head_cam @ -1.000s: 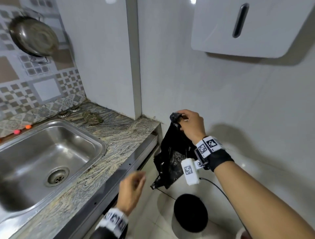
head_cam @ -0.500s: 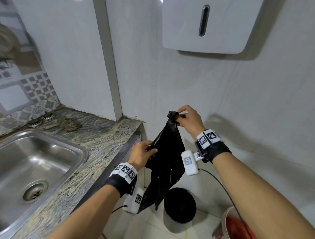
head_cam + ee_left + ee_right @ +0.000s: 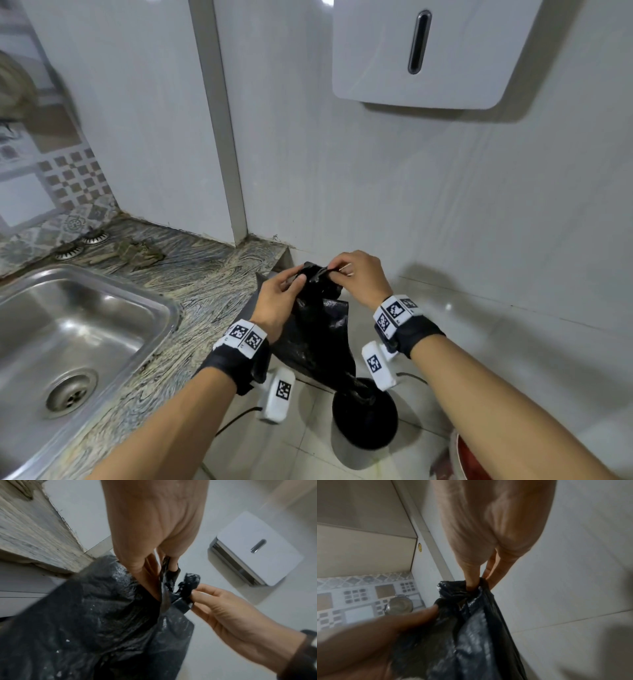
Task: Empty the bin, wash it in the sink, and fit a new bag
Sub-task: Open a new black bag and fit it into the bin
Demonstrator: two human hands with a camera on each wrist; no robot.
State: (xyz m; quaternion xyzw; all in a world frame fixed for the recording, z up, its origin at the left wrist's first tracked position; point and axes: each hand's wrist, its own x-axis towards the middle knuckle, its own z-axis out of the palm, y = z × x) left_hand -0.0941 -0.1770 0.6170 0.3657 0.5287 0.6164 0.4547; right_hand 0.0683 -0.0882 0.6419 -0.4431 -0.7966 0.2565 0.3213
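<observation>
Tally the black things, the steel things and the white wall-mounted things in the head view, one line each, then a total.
Black: 2, the bag and the bin.
Steel: 1, the sink.
White, wall-mounted: 1, the dispenser.
Total: 4.

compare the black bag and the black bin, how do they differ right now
The black bag hangs in the air, pinched at its top by the left hand and right hand; the black bin stands on the floor untouched. The bag is crinkled, limp and glossy; the bin is round and rigid. Both are black.
</observation>
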